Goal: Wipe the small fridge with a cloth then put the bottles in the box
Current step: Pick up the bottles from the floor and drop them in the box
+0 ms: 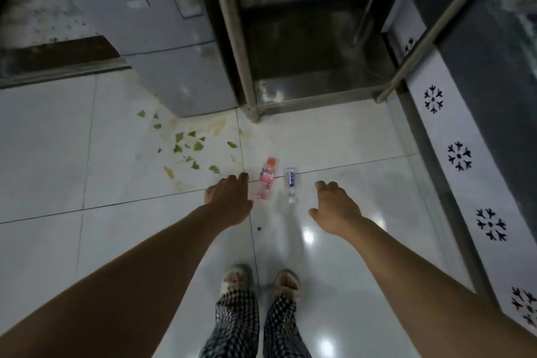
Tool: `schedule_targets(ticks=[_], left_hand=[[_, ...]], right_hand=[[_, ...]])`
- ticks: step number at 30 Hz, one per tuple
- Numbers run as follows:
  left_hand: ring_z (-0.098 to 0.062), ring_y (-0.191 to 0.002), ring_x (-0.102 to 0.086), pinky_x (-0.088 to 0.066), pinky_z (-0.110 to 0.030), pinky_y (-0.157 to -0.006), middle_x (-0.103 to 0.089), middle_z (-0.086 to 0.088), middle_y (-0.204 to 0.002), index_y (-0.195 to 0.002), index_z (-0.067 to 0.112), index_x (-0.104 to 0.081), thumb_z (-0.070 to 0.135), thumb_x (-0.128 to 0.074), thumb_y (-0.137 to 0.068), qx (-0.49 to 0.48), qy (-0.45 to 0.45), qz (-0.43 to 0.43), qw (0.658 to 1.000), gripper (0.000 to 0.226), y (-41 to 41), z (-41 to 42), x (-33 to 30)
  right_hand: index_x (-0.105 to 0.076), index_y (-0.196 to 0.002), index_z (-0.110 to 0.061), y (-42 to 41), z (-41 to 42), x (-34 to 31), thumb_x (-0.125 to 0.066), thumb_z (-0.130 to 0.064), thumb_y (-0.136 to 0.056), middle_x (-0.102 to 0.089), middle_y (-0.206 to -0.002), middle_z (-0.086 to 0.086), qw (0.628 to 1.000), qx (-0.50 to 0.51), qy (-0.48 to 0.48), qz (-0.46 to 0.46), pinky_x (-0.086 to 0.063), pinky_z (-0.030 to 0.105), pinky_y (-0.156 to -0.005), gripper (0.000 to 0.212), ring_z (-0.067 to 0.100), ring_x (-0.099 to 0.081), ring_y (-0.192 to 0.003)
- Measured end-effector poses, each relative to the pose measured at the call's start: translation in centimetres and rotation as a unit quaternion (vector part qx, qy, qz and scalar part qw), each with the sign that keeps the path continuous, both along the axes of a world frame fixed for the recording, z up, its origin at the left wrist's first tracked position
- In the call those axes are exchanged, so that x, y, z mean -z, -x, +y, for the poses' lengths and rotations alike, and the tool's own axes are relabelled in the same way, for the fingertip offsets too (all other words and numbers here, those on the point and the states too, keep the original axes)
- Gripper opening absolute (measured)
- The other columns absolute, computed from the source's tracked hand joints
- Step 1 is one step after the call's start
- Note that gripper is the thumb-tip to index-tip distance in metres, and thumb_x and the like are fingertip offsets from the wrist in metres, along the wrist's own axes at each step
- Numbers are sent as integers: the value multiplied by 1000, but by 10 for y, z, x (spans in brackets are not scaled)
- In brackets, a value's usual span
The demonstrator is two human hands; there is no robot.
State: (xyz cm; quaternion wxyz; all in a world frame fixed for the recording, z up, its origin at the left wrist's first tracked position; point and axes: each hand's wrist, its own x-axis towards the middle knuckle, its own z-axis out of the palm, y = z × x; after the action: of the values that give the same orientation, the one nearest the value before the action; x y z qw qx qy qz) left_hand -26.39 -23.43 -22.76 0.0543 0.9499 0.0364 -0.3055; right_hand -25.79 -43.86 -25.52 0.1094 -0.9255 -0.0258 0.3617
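Two small plastic bottles lie on the white tiled floor in front of my feet. One is a pink bottle (266, 179) with a red cap; the other is a clear bottle (291, 183) with a blue and white label. My left hand (229, 197) hangs just left of the pink bottle, fingers extended and holding nothing. My right hand (334, 206) hovers just right of the clear bottle, fingers loosely bent and holding nothing. The small grey fridge (162, 46) stands at the upper left. No cloth and no box is in view.
A steel table (241, 55) with a lower shelf stands behind the bottles. A white freezer (453, 136) with snowflake marks runs along the right. Green leaf scraps (186, 145) and stains litter the floor to the left. My feet (261, 279) are below.
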Motion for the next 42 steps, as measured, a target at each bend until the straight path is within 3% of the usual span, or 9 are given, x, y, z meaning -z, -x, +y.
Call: schedule_targets(ticks=[15, 23, 32, 36, 42], left_hand=[[-29, -114, -52, -41, -40, -91, -54, -10, -121, -131, 12, -33, 26, -57, -89, 0, 9, 70, 997, 50, -85, 17, 338], [-29, -115, -48, -42, -42, -90, -49, -12, -122, -129, 9, -33, 26, -66, -84, -58, 32, 36, 997, 59, -90, 11, 488], [-33, -110, -52, -46, -48, -91, -48, -16, -122, -134, 13, -23, 38, -65, -83, -155, 78, -38, 984, 71, -100, 7, 578], [-34, -104, -57, -45, -45, -88, -52, -14, -119, -134, 14, -21, 37, -66, -83, -169, 93, -51, 980, 72, -101, 4, 596], [-34, -102, -58, -44, -42, -83, -52, -15, -117, -133, 13, -21, 36, -67, -82, -180, 86, -55, 978, 72, -102, -2, 603]], right_hand=[[-32, -135, -11, -47, 42, 329, -53, -26, -91, -44, -124, 13, 997, 73, 9, 18, -43, 36, -84, 51, 29, -46, -116], [-21, -142, -10, -64, 50, 471, -60, -26, -89, -39, -131, 16, 990, 118, -10, -73, -45, 39, -90, 67, 30, -44, -118], [-10, -147, -9, -83, 47, 564, -62, -45, -84, -39, -137, 16, 975, 161, 9, -152, -39, 40, -98, 89, 31, -43, -123], [-12, -147, -10, -84, 51, 580, -64, -52, -80, -45, -132, 16, 967, 179, 26, -179, -43, 40, -92, 94, 31, -47, -118], [-25, -136, -9, -88, 52, 587, -66, -39, -80, -51, -119, 14, 967, 203, -10, -156, -48, 37, -78, 76, 29, -53, -104]])
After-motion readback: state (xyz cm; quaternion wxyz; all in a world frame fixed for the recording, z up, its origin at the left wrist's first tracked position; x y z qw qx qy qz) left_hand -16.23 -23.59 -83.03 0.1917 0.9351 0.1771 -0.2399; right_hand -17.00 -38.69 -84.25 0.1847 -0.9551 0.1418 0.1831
